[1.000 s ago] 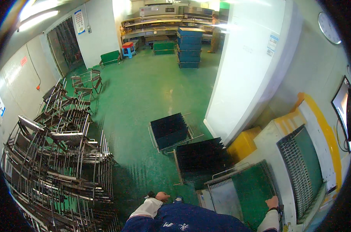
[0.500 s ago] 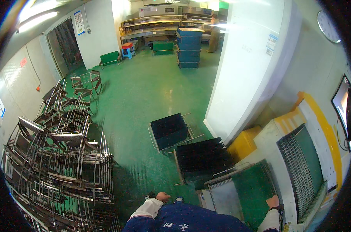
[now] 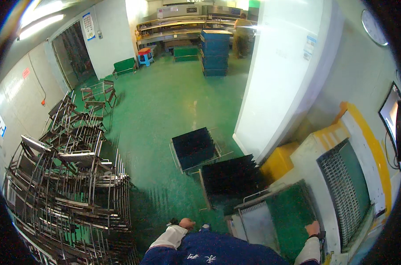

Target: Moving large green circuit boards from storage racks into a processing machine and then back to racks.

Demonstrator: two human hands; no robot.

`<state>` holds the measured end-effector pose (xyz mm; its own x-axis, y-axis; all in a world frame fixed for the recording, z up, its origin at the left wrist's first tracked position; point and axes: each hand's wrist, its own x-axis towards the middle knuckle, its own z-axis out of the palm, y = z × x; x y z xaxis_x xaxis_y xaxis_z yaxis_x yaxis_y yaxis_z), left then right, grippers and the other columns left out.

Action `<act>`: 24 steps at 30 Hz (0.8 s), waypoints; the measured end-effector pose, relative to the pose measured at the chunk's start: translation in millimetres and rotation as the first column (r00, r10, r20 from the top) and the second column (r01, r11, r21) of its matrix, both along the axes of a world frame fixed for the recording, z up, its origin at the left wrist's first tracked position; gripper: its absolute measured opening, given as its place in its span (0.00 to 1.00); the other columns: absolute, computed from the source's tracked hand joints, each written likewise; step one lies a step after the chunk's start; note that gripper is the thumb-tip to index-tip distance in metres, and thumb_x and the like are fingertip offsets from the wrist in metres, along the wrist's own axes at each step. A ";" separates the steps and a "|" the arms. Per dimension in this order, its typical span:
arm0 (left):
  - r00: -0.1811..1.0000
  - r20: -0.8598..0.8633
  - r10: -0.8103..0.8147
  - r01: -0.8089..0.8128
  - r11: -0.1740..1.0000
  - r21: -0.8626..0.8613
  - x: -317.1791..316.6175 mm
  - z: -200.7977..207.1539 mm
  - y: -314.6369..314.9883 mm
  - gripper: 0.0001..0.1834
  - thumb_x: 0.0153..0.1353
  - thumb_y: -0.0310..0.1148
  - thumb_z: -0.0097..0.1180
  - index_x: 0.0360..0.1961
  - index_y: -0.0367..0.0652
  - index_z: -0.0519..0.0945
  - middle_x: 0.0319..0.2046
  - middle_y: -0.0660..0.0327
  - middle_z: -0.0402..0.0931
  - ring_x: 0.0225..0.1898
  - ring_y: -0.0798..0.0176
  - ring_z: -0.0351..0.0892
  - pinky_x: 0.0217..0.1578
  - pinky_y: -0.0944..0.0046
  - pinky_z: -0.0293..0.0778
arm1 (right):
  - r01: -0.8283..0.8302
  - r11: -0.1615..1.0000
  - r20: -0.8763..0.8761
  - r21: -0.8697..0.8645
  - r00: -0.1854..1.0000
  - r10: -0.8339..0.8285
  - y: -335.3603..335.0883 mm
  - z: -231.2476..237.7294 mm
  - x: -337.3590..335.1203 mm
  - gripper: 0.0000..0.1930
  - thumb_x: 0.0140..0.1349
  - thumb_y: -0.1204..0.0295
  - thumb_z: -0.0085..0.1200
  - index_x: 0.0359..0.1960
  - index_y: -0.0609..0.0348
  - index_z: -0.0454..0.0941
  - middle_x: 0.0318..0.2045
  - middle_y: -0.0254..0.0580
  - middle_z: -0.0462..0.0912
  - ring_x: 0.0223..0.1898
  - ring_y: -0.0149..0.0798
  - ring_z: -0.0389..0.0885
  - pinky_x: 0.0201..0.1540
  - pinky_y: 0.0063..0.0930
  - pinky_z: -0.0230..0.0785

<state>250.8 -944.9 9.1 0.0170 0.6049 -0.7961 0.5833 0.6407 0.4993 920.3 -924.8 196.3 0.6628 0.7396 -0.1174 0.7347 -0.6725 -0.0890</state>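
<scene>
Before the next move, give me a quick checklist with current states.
1. Right hand by the green panel's right edge: ok.
2. Right hand's grip on that panel: cannot tell; the fingers' contact is unclear.
3. Left hand away from the panel: ok.
4. Metal racks on the left in tidy order: not ok, piled in a jumble.
5. Co-worker well away from both hands: ok, at the room's far end.

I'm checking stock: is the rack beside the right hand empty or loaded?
The rack is at least partly loaded: a green panel covers its right side by the right hand. Cannot tell whether it's full.
</scene>
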 end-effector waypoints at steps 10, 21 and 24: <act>0.982 0.061 0.176 -0.180 0.982 0.062 -1.4 -2.3 -9.4 0.16 0.48 0.40 0.55 0.27 0.36 0.78 0.18 0.58 0.76 0.17 0.66 0.74 0.19 0.66 0.70 | -0.140 0.990 -0.010 0.003 0.990 0.140 1.2 -21.0 22.2 0.18 0.33 0.63 0.59 0.25 0.64 0.74 0.31 0.53 0.76 0.35 0.52 0.74 0.39 0.38 0.67; 0.938 0.178 0.299 -0.306 0.952 0.013 -1.8 -59.1 -19.4 0.17 0.45 0.42 0.55 0.25 0.35 0.78 0.18 0.59 0.76 0.16 0.65 0.73 0.19 0.66 0.70 | 0.012 1.000 -0.084 0.018 0.996 -0.010 -3.0 -30.3 34.2 0.24 0.32 0.72 0.62 0.34 0.70 0.70 0.29 0.59 0.76 0.36 0.53 0.74 0.38 0.38 0.66; 0.955 0.148 0.258 -0.257 0.966 -0.026 -2.1 -58.5 -17.7 0.17 0.45 0.42 0.56 0.25 0.35 0.78 0.18 0.59 0.76 0.16 0.65 0.73 0.19 0.66 0.70 | -0.141 0.990 -0.006 0.020 0.990 0.141 -2.4 -20.8 21.9 0.23 0.32 0.72 0.63 0.32 0.71 0.71 0.29 0.59 0.75 0.37 0.54 0.74 0.38 0.39 0.66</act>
